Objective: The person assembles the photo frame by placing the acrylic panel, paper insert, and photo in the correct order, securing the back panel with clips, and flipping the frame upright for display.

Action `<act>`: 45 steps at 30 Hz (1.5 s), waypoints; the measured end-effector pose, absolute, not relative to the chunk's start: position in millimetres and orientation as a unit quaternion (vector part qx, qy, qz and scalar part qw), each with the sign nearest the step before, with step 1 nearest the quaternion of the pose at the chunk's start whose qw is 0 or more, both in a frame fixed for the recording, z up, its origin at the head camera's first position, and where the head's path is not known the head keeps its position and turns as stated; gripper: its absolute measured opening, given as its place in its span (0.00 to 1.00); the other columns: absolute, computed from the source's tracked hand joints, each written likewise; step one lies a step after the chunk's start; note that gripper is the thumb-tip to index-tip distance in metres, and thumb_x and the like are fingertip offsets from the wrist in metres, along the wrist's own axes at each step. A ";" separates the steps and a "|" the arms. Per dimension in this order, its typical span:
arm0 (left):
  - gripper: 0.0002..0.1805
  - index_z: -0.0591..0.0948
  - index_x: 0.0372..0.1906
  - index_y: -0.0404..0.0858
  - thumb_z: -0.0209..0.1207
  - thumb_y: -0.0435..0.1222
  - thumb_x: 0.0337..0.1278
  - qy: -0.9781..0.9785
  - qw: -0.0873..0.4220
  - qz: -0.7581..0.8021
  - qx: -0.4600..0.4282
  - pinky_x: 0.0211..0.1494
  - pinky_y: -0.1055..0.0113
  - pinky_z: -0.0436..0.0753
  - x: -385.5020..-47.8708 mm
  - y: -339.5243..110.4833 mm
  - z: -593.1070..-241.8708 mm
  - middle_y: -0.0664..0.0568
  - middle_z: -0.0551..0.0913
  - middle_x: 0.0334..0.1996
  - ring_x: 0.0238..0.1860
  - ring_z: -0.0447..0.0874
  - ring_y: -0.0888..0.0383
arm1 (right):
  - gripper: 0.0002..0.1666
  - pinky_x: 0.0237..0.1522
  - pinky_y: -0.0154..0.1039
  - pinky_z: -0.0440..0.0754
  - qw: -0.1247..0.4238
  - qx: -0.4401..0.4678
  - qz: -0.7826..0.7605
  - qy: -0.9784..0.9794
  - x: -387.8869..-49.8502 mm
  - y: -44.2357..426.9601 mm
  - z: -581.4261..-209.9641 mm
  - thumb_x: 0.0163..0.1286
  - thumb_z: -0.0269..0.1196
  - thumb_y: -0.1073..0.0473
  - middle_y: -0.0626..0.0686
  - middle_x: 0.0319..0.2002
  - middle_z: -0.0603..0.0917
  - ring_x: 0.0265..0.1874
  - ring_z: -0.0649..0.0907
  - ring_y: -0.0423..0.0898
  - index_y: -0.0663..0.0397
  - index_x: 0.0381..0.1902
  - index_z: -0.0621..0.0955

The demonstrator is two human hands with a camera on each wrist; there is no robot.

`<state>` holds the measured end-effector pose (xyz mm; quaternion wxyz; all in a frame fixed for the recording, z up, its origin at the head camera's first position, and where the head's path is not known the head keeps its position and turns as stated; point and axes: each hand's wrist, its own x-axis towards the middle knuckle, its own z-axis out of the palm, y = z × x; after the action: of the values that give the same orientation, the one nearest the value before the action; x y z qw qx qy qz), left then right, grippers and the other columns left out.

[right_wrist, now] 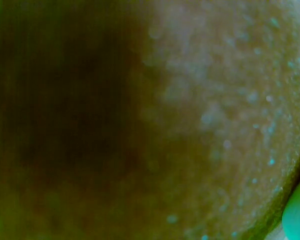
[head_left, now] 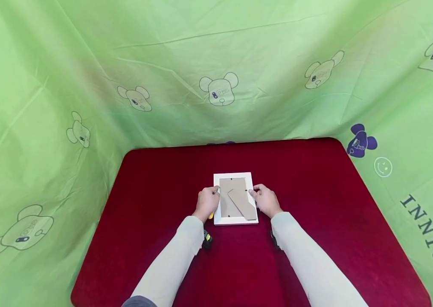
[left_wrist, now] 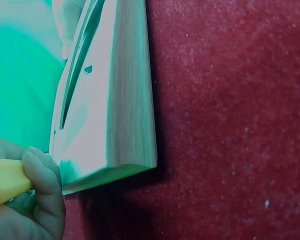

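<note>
A white picture frame lies face down on the red tabletop, its beige backing board and slanted easel leg facing up. Small dark tabs sit around the backing's edge. My left hand is at the frame's left side, fingers curled round a yellow handle; the tool's working end is hidden, so its kind cannot be told. At the opposite side, my right hand holds the frame's edge, thumb on top. The right wrist view shows mostly blurred cloth and a fingertip.
The red cloth-covered table has rounded corners. Green printed fabric hangs close behind it and along both sides. A dark wrist strap with a camera sits under the left wrist.
</note>
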<state>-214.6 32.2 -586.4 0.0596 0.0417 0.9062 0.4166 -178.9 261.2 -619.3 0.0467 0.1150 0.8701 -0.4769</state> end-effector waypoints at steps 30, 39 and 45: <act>0.19 0.81 0.58 0.37 0.50 0.32 0.64 0.921 0.075 0.380 0.049 0.45 0.64 0.80 -216.1 35.7 -582.3 0.45 0.80 0.56 0.47 0.80 0.57 | 0.24 0.36 0.42 0.79 0.044 0.112 -0.473 0.873 -178.9 259.9 -618.8 0.74 0.57 0.46 0.54 0.37 0.84 0.23 0.82 0.44 0.58 0.57 0.75; 0.20 0.81 0.57 0.37 0.49 0.31 0.63 0.931 0.054 0.353 0.070 0.34 0.68 0.78 -215.4 37.6 -584.8 0.46 0.80 0.56 0.33 0.78 0.59 | 0.23 0.35 0.41 0.78 0.030 0.107 -0.462 0.880 -177.7 258.6 -616.3 0.74 0.58 0.47 0.54 0.35 0.84 0.24 0.81 0.44 0.58 0.56 0.76; 0.20 0.80 0.58 0.36 0.49 0.31 0.63 0.931 0.048 0.355 0.074 0.26 0.69 0.73 -212.4 38.7 -583.1 0.44 0.79 0.57 0.19 0.67 0.59 | 0.23 0.34 0.41 0.77 0.031 0.105 -0.457 0.882 -177.9 259.0 -616.1 0.74 0.57 0.47 0.53 0.34 0.83 0.23 0.81 0.44 0.59 0.56 0.76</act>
<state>-212.4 38.7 -583.1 0.0480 0.0739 0.9308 0.3547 -177.9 259.0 -616.1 0.0309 0.1048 0.8825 -0.4575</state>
